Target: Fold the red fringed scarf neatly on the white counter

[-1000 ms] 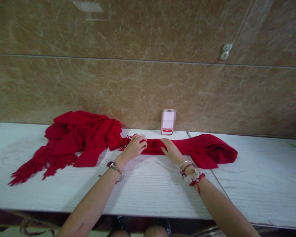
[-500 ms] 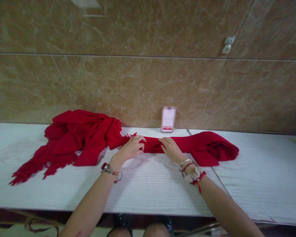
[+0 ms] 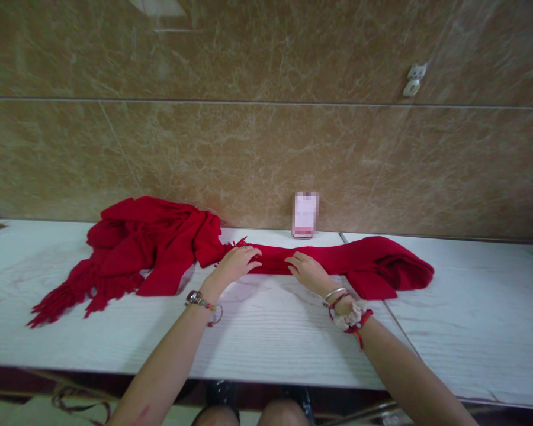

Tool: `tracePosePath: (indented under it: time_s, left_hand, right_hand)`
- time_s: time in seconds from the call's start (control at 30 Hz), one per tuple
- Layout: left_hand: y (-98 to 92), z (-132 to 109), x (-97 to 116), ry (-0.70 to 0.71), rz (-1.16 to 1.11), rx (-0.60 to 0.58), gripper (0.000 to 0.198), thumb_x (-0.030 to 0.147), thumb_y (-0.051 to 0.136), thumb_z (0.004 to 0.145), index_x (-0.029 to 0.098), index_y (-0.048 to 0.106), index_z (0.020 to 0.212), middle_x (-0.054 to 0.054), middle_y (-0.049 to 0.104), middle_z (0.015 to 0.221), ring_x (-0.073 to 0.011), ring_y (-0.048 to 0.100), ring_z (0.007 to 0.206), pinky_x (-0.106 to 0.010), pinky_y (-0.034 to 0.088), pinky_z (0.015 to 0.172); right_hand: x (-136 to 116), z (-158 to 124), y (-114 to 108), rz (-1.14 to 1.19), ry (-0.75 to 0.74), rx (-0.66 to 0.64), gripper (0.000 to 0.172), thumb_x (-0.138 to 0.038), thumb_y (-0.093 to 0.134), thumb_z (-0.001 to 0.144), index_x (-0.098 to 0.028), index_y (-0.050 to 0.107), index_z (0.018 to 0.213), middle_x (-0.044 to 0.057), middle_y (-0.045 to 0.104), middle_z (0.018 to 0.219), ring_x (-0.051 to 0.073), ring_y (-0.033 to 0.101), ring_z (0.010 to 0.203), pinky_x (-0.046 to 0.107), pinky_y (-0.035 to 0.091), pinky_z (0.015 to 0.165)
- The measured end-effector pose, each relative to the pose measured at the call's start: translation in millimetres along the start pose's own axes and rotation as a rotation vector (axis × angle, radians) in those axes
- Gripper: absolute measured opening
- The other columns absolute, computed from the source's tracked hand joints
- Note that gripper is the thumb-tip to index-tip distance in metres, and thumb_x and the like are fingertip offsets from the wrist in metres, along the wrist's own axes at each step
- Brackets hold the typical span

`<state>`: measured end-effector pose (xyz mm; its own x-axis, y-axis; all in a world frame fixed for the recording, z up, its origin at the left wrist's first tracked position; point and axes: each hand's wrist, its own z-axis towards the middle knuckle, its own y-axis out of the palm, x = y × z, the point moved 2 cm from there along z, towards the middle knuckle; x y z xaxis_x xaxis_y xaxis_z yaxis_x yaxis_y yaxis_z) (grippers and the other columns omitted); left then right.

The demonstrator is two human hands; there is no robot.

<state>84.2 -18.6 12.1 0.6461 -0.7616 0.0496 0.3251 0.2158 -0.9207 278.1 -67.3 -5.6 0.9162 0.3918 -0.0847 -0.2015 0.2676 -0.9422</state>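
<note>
A red scarf (image 3: 359,258) lies folded into a long narrow strip on the white table, its fringe showing at the left end and a looser fold at the right. My left hand (image 3: 236,264) rests on the strip near the fringe, thumb apart from the fingers. Further right, my right hand (image 3: 310,273) touches the strip's middle with fingers stretched out over the cloth. Neither hand grips the fabric. To the left is a bunched pile of red fringed cloth (image 3: 160,248); whether it joins the strip cannot be told.
A phone (image 3: 305,214) with a blurred screen leans against the brown tiled wall (image 3: 249,154) behind the scarf. A small white cat-shaped piece (image 3: 414,80) is fixed to the wall. The white table (image 3: 266,331) has a seam right of my right hand.
The view has turned slightly, so the cloth sits a little further right in the picture. My fingers have shifted slightly on the strip; its shape looks the same.
</note>
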Motion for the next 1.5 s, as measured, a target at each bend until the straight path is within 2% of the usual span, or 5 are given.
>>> tracePosePath:
  time_s: [0.3, 0.47, 1.13, 1.37, 1.5]
  left_hand:
    - [-3.2, 1.1, -6.6, -0.121, -0.052, 0.010, 0.016, 0.012, 0.055, 0.075, 0.017, 0.063, 0.088, -0.007, 0.068, 0.091, -0.0212, 0.063, 0.080, -0.037, 0.046, 0.079]
    - [2.2, 3.4, -7.0, -0.292, -0.485, 0.048, 0.015, 0.012, 0.058, 0.070, 0.016, 0.062, 0.084, -0.005, 0.068, 0.080, -0.0169, 0.064, 0.071, -0.029, 0.050, 0.067]
    - [-0.7, 4.7, 13.3, -0.355, -1.269, -0.109, 0.030, 0.020, 0.066, 0.062, 0.012, 0.059, 0.091, 0.002, 0.061, 0.063, -0.0106, 0.058, 0.061, -0.023, 0.045, 0.062]
    - [0.3, 5.0, -12.8, -0.453, -1.008, 0.239, 0.022, 0.023, 0.060, 0.065, 0.014, 0.061, 0.085, 0.000, 0.062, 0.067, -0.0132, 0.060, 0.066, -0.025, 0.046, 0.067]
    - [0.6, -0.4, -37.0, -0.543, -0.890, 0.400, 0.020, 0.021, 0.057, 0.065, 0.014, 0.061, 0.083, 0.001, 0.062, 0.064, -0.0136, 0.060, 0.064, -0.025, 0.046, 0.063]
  right_hand:
    - [-1.9, -2.3, -2.0, 0.005, 0.001, -0.006, 0.035, -0.018, 0.041, 0.086, -0.018, 0.049, 0.120, 0.009, 0.059, 0.100, 0.018, 0.059, 0.083, 0.027, 0.047, 0.069]
    - [-5.8, -2.6, -5.3, -0.020, -0.023, 0.007, 0.036, -0.019, 0.040, 0.087, -0.019, 0.047, 0.122, 0.008, 0.060, 0.095, 0.017, 0.059, 0.079, 0.026, 0.047, 0.066]
    - [-15.7, -7.1, -9.2, -0.033, -0.236, 0.353, 0.030, -0.021, 0.036, 0.088, -0.018, 0.066, 0.084, 0.007, 0.060, 0.073, 0.015, 0.055, 0.066, 0.025, 0.044, 0.062]
    - [-15.3, -6.9, -13.6, -0.013, -0.239, 0.299, 0.030, -0.020, 0.036, 0.088, -0.017, 0.064, 0.078, 0.006, 0.057, 0.071, 0.014, 0.052, 0.065, 0.024, 0.040, 0.060]
    - [-14.7, -9.9, -17.8, -0.006, -0.299, 0.088, 0.024, -0.018, 0.041, 0.086, -0.017, 0.064, 0.078, 0.004, 0.058, 0.072, 0.012, 0.052, 0.063, 0.021, 0.037, 0.056]
